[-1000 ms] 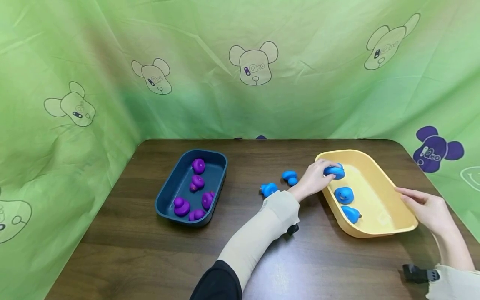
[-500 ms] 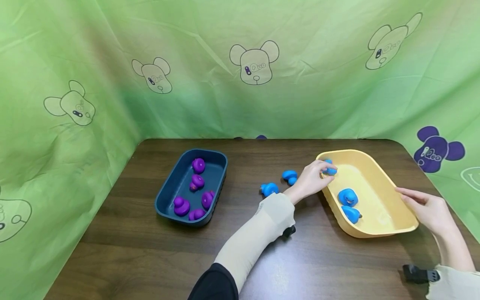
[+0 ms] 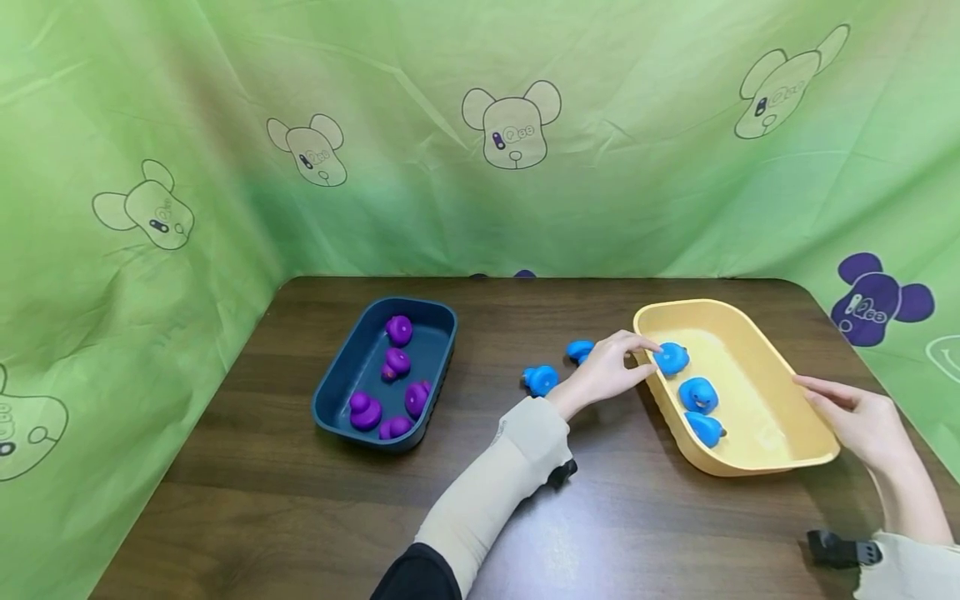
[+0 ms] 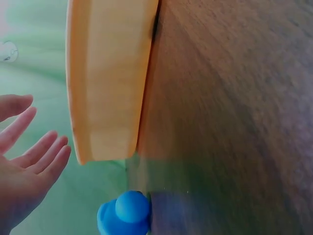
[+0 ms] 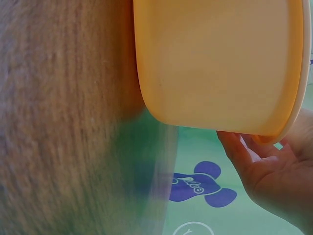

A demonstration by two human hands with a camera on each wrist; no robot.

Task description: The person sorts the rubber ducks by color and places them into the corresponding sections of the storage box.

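My left hand hovers at the left rim of a yellow plastic basin, its fingers apart and holding nothing. In the left wrist view that hand shows loosely spread fingers beside the basin wall. Inside the basin, along its left side, lie three blue rubber ducks; the farthest duck is closest to my left fingertips. My right hand grips the basin's right rim, and the right wrist view has its fingers curled up against the wall.
Two more blue ducks rest on the wooden table: one duck left of my left wrist, another duck partly behind the hand. A dark blue basin with several purple ducks stands at left. Green cloth hangs behind.
My left hand has set a blue duck down inside the yellow basin, let it go and drawn back to the left. The middle duck has shifted slightly right. My right hand stays put.
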